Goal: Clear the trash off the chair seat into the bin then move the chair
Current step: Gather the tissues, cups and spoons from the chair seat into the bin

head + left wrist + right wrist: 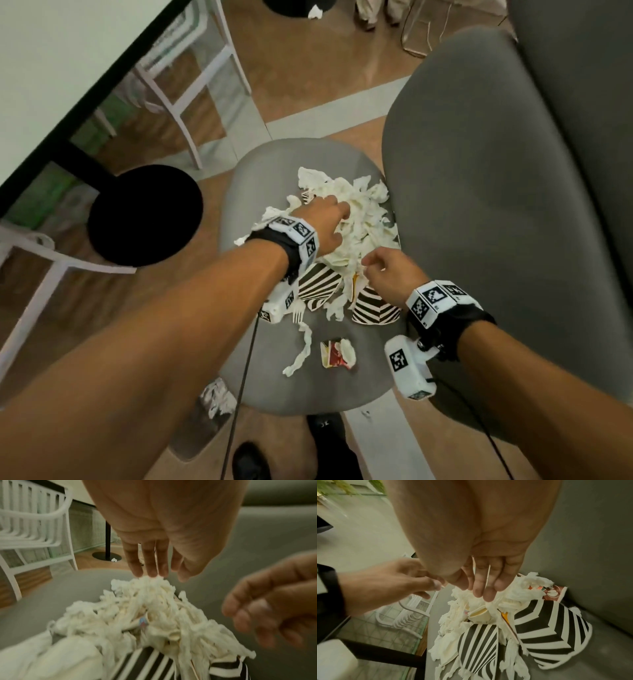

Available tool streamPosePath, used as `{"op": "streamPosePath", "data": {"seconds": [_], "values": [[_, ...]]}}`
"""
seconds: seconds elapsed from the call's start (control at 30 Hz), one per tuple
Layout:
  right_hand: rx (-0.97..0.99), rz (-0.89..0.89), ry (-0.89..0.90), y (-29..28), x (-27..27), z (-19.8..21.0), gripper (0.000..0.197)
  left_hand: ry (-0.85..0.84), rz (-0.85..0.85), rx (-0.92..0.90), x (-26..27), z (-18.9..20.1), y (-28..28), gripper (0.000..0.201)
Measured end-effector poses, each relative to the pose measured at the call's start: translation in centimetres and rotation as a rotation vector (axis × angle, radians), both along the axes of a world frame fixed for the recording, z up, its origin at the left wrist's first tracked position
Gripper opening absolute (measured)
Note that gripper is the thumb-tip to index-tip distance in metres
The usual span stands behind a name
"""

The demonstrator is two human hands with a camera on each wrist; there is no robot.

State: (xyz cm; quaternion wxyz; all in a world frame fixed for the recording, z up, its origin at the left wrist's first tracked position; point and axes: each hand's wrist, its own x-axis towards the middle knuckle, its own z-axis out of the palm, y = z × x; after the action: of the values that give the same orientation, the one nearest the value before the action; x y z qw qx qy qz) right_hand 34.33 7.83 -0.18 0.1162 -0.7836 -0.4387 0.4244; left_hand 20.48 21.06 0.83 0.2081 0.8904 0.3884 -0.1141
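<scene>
A heap of torn white tissue [356,205] covers the back of the grey chair seat [274,164]. Two crushed black-and-white striped cups [318,287] [375,308] lie at the heap's near edge. A white fork [297,313], a tissue strip [303,349] and a red wrapper [337,353] lie nearer me. My left hand [342,219] reaches over the heap, its straight fingertips [152,573] touching the top. My right hand [370,263] hovers at the heap's near edge with bent fingers, and two thin pale sticks [488,576] lie held against its fingers. No bin is clearly visible.
The chair's tall grey backrest [479,205] rises close on the right. A white slatted chair [191,89] and a table [51,68] with a black round base [144,214] stand to the left. Crumpled paper [217,397] lies low by the seat's near left edge. My shoes [250,459] are below.
</scene>
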Motion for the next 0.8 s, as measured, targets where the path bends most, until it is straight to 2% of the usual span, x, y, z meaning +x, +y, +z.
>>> {"op": "streamPosePath", "data": {"seconds": [0.13,0.23,0.3,0.43,0.5,0.6,0.7,0.73,0.8], "values": [[0.043,0.039,-0.118,0.7,1.7,-2.1,0.026,0.010,0.031,0.038,1.9,-4.9,-1.1,0.073],[0.051,0.044,-0.131,-0.3,2.7,-3.5,0.029,0.075,0.027,0.018,2.6,-7.0,-0.5,0.085],[0.052,0.019,-0.122,-1.5,3.6,-4.4,0.030,0.089,0.035,0.021,3.1,-7.8,0.1,0.080],[0.059,0.011,-0.151,-2.5,4.0,-5.1,0.031,-0.029,0.048,0.098,2.7,-8.2,0.3,0.030],[0.095,0.018,-0.148,-2.0,3.8,-4.9,0.032,-0.120,0.119,0.109,2.2,-7.0,0.0,0.019],[0.132,0.058,-0.145,-0.8,3.1,-4.8,0.035,-0.179,0.295,0.077,0.8,-4.8,-0.7,0.032],[0.116,0.159,-0.195,0.0,2.4,-5.5,0.038,-0.107,0.381,0.097,-1.5,-4.6,-1.6,0.047],[0.111,0.198,-0.213,0.4,2.1,-5.7,0.040,-0.104,0.372,0.085,-2.4,-5.2,-1.8,0.046],[0.128,0.264,-0.252,1.4,1.5,-6.3,0.048,-0.177,0.374,0.032,-4.0,-6.9,-1.9,0.032]]}}
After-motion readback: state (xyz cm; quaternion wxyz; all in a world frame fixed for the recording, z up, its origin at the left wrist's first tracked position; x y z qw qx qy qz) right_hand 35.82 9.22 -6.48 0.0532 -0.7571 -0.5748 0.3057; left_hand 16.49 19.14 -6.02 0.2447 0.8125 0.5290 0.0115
